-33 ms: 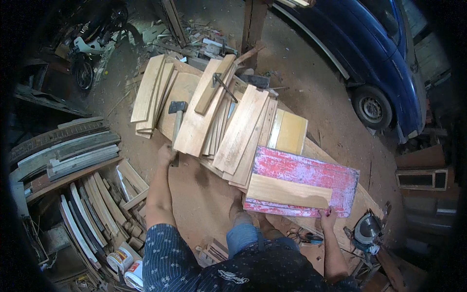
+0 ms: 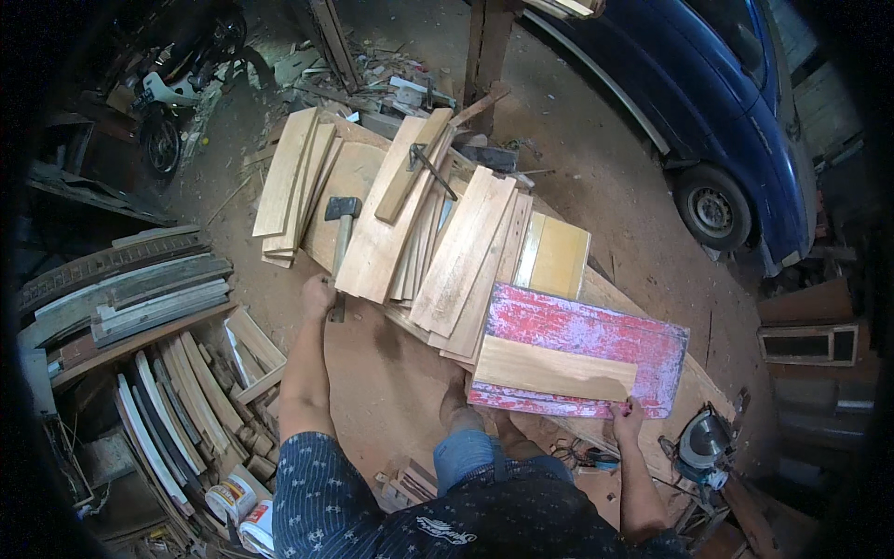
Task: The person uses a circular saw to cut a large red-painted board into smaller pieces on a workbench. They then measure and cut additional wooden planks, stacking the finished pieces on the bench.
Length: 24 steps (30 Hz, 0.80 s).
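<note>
My right hand (image 2: 629, 422) is at the near right corner of a pale wooden board (image 2: 559, 368). Its fingers are closed there, on something too small to make out. Beneath that board lies a larger panel with worn pink-red paint (image 2: 596, 321). At the bench's near left edge, my left hand (image 2: 318, 294) is curled closed beside the handle of a hammer (image 2: 342, 209); what it grips is hidden. Fanned stacks of pale planks (image 2: 463, 256) cover the middle of the bench, and a bar clamp (image 2: 431, 172) rests on one of them.
A circular saw (image 2: 705, 438) stands at the bench's right end. Stacked timber (image 2: 177, 401) and white buckets (image 2: 230, 498) are on my left. Farther off are a motorcycle (image 2: 163, 112), a wooden post (image 2: 486, 56), scrap wood (image 2: 391, 84) and a blue car (image 2: 708, 84).
The whole view has shifted very slightly. Both hands, the board and the hammer keep their places.
</note>
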Each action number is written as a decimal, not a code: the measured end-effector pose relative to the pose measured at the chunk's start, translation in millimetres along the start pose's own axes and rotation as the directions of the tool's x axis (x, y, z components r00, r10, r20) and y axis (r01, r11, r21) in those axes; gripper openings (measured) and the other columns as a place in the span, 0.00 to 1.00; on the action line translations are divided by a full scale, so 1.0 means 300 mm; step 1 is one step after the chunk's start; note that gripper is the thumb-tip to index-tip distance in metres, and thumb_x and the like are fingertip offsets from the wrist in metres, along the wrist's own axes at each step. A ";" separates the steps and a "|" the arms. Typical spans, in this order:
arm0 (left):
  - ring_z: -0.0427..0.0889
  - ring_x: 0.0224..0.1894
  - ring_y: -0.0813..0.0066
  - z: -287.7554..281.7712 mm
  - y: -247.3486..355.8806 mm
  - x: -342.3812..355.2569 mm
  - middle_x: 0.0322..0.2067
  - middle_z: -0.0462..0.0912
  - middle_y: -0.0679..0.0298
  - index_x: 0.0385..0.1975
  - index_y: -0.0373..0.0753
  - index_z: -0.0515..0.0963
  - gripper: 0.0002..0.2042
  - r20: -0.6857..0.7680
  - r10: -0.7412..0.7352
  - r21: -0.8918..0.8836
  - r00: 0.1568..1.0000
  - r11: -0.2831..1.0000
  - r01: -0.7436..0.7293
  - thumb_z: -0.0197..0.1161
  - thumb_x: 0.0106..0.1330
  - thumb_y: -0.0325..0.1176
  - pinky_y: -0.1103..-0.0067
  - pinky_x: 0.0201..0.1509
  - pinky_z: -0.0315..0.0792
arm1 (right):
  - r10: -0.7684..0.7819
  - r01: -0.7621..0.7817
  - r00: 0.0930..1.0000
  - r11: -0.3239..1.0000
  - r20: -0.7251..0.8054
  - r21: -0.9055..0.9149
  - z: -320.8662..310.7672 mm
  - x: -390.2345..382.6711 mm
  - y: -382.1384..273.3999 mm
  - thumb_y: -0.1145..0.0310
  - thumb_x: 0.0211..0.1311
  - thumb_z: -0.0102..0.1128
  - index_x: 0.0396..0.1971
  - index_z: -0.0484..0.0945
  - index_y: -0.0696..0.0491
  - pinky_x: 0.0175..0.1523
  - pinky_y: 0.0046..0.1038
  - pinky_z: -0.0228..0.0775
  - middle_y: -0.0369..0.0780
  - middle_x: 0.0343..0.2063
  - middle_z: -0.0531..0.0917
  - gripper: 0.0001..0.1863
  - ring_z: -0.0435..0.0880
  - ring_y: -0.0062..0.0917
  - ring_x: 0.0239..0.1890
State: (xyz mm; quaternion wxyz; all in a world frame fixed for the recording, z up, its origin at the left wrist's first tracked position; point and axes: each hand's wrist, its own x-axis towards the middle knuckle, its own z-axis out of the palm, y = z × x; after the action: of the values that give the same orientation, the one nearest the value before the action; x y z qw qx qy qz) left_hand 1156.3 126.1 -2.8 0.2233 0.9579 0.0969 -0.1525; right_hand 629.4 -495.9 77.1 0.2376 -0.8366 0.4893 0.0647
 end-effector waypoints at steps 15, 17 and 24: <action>0.81 0.51 0.48 0.073 -0.193 0.137 0.45 0.81 0.41 0.49 0.28 0.76 0.28 0.107 0.011 -0.040 0.994 0.999 -0.007 0.67 0.58 0.47 0.65 0.55 0.74 | 0.010 -0.010 1.000 0.978 0.001 0.209 0.130 -0.054 -0.091 0.63 0.55 0.68 0.48 0.78 0.64 0.52 0.33 0.73 0.49 0.43 0.83 0.24 0.82 0.34 0.45; 0.81 0.49 0.46 -0.030 0.006 0.111 0.43 0.81 0.40 0.46 0.28 0.76 0.27 0.153 0.084 0.046 0.985 0.995 -0.092 0.68 0.57 0.47 0.63 0.53 0.75 | 0.021 -0.013 0.999 0.970 -0.030 0.242 0.141 -0.059 0.076 0.65 0.56 0.67 0.48 0.78 0.64 0.51 0.31 0.73 0.49 0.42 0.84 0.23 0.82 0.32 0.45; 0.84 0.39 0.48 -0.363 0.238 -0.193 0.35 0.83 0.42 0.40 0.28 0.77 0.24 0.043 -0.121 -0.022 0.992 0.992 0.122 0.66 0.59 0.47 0.60 0.44 0.76 | -0.146 0.156 0.987 0.975 -0.072 0.159 0.097 -0.130 -0.126 0.59 0.57 0.69 0.47 0.79 0.63 0.57 0.35 0.70 0.50 0.45 0.82 0.25 0.79 0.38 0.49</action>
State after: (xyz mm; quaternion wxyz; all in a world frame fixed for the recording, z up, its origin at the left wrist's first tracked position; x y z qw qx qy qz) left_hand 1147.3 106.0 138.1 0.2274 0.9439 0.1523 -0.1845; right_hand 645.3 -436.3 77.5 0.2953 -0.8505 0.4349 -0.0191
